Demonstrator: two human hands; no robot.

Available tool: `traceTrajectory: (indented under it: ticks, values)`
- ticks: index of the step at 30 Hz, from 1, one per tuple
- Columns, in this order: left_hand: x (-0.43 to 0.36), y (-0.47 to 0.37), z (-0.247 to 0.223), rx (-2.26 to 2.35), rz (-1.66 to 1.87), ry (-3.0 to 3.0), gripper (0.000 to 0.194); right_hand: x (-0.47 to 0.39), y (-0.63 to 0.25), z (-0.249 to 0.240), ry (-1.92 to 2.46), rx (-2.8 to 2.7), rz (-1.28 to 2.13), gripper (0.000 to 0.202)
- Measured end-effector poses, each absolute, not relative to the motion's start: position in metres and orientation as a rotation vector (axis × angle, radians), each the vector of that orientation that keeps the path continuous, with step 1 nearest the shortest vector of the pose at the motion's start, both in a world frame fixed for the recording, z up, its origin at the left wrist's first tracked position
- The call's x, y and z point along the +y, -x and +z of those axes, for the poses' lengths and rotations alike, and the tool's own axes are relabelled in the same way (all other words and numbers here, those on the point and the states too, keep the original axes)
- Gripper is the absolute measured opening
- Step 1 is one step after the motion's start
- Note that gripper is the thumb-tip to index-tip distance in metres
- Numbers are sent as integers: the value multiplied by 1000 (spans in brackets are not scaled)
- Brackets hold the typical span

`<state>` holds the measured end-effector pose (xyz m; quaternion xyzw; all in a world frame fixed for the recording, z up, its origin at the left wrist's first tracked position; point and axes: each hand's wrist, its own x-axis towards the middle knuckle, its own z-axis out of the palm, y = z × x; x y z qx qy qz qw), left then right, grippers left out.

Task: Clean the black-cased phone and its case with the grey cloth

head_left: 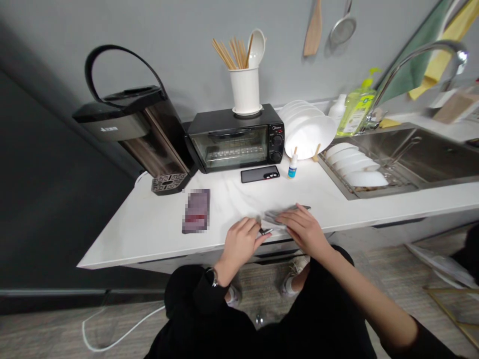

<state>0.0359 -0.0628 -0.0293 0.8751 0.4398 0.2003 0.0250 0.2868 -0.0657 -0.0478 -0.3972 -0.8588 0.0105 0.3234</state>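
Note:
My left hand is at the counter's front edge, fingers curled and thumb forward. A small dark item with a shiny part shows at its thumb and fingertips; its kind I cannot make out. My right hand lies over a thin, crumpled-looking grey piece, its fingers closed over it. A darker flat end of the piece sticks out beyond that hand. Between the hands the piece is blurred, so its kind is unclear. Behind them lie a black phone, back up, and a small white bottle with a blue label.
A pixelated purple item lies left on the white counter. Behind stand a water dispenser, a toaster oven with a utensil holder on top, and racked plates. Bowls sit in the sink.

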Motion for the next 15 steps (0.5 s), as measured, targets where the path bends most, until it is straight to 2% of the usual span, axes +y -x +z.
traceTrajectory:
  ticks: [2, 3, 8, 13, 15]
  values:
    - [-53, -37, -34, 1395, 798, -2537, 27, -45, -281, -41, 1113, -2218, -24, 38]
    - [-48, -38, -36, 1411, 860, -2476, 31, -34, -277, -38, 1144, -2209, -46, 37]
    - [-31, -38, -40, 1480, 865, -2422, 69, 10, -256, -34, 1245, -2229, -55, 34]
    - [-25, -38, -35, 1520, 790, -2355, 49, 13, -248, -41, 1204, -2350, 61, 38]
    - [-24, -38, -34, 1533, 784, -2363, 49, 0, -252, -43, 1120, -2429, 67, 43]
